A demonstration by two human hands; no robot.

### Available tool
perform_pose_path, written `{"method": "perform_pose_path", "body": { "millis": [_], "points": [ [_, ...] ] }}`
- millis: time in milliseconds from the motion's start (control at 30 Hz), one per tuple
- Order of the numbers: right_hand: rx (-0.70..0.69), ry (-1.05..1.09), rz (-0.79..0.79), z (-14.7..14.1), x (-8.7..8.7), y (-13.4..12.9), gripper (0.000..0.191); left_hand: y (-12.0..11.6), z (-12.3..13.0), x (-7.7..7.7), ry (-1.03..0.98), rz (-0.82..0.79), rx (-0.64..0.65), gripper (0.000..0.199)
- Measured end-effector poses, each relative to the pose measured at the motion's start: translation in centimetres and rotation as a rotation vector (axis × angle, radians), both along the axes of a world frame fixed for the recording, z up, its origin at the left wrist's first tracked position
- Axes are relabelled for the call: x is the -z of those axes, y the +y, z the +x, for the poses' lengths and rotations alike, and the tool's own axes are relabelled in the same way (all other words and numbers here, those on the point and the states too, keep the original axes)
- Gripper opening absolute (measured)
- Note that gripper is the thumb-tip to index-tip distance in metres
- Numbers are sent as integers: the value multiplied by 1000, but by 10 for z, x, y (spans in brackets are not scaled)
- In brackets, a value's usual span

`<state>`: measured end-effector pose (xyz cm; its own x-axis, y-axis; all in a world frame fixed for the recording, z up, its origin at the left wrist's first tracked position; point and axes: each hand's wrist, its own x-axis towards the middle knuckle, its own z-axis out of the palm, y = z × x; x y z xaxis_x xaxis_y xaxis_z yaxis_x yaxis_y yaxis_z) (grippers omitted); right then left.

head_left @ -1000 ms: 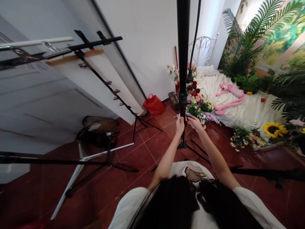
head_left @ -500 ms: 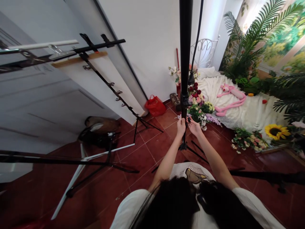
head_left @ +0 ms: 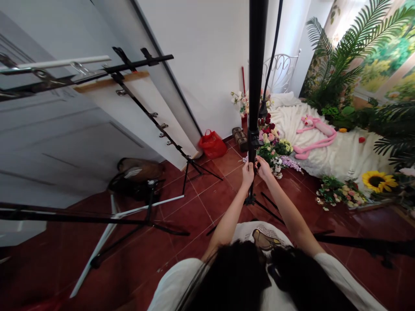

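A black light stand (head_left: 257, 65) rises upright in front of me, with a black cable (head_left: 275, 47) hanging beside it. My left hand (head_left: 248, 173) is wrapped round the pole from its left side, below a black collar. On the right of the pole, my right hand (head_left: 263, 167) has its fingers closed on a small black knob (head_left: 257, 164) at the same height. The stand's dark legs (head_left: 269, 209) spread over the red tiled floor below my hands.
At left stand a backdrop stand with metal clips (head_left: 142, 106) and white poles (head_left: 97, 255). A red bag (head_left: 212, 144) sits by the wall. Flowers (head_left: 267, 138), a white-draped bed (head_left: 285, 116) with a pink plush toy (head_left: 320, 127), and a sunflower (head_left: 378, 180) are on the right.
The view has shifted slightly, so the pole appears a little further right. My right hand's fingers have drawn in closer around the knob. My left hand stays on the pole.
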<state>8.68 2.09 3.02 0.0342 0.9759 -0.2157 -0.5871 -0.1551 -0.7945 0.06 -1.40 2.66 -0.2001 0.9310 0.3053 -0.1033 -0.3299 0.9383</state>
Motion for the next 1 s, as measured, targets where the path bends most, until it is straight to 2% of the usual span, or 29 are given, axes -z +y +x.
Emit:
{"method": "perform_pose_path", "body": {
  "millis": [100,233,333,467,633,733,800,867,1000],
  "points": [
    [21,-210,28,2,4,-1,14,0,0,1,4,-7,10,66],
    [-11,-405,-84,16,5,-13,20,-1,0,1,-6,-38,11,67],
    [-17,-406,-107,23,4,-22,26,-3,1,-1,-5,-52,8,68],
    [-3,-392,-35,31,9,-31,36,-6,1,-5,-1,-48,7,69],
    [17,-587,-134,43,27,-40,30,-6,0,-6,22,-52,-5,68],
    [63,-649,-139,45,27,-43,30,-5,0,-5,19,-35,-5,67],
    [73,-591,-52,43,14,-44,36,-4,0,-4,19,-26,-9,67],
    [61,-512,98,37,-12,-43,48,-4,1,-3,25,-23,-22,67],
    [-52,-422,478,20,-89,-40,71,-3,2,1,22,-26,-16,68]
  ]
}}
